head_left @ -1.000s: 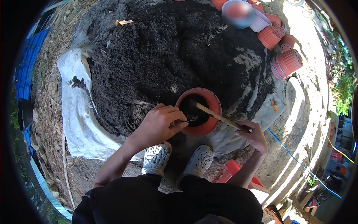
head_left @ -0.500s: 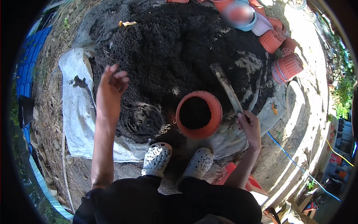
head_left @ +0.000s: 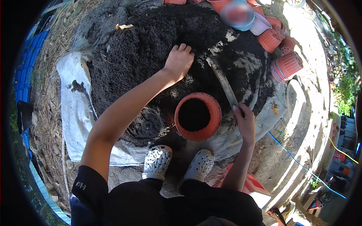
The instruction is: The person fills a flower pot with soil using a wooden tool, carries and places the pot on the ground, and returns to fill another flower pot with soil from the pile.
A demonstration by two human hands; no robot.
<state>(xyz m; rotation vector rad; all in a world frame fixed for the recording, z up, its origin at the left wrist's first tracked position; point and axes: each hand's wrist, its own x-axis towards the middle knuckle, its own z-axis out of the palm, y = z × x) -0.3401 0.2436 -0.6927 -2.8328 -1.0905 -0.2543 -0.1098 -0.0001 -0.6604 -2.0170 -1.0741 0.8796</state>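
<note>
My left hand [head_left: 180, 62] is over the dark soil pile [head_left: 151, 41], back of the hand up, fingers curled down; whether it holds anything is hidden. In my right hand [head_left: 244, 119] is the near end of a long flat stick [head_left: 223, 81], which slants up and left over the soil. Between my arms stands an orange pot [head_left: 217, 115], upright, with dark soil inside. Left of the pot is a round mound of soil [head_left: 145, 126].
Orange pots [head_left: 288, 66] lie at the right edge of the soil, with a blue bowl [head_left: 247, 24] and a lilac pot [head_left: 260, 25] behind. A white sheet [head_left: 71, 109] lies under the soil. My feet in white clogs [head_left: 157, 160] are near the pot. A red and white object [head_left: 254, 188] is beside my right arm.
My left hand has swung right and slightly forward, from the left side of the soil to its middle, and its fingers have curled. The stick and my right hand have shifted slightly left.
</note>
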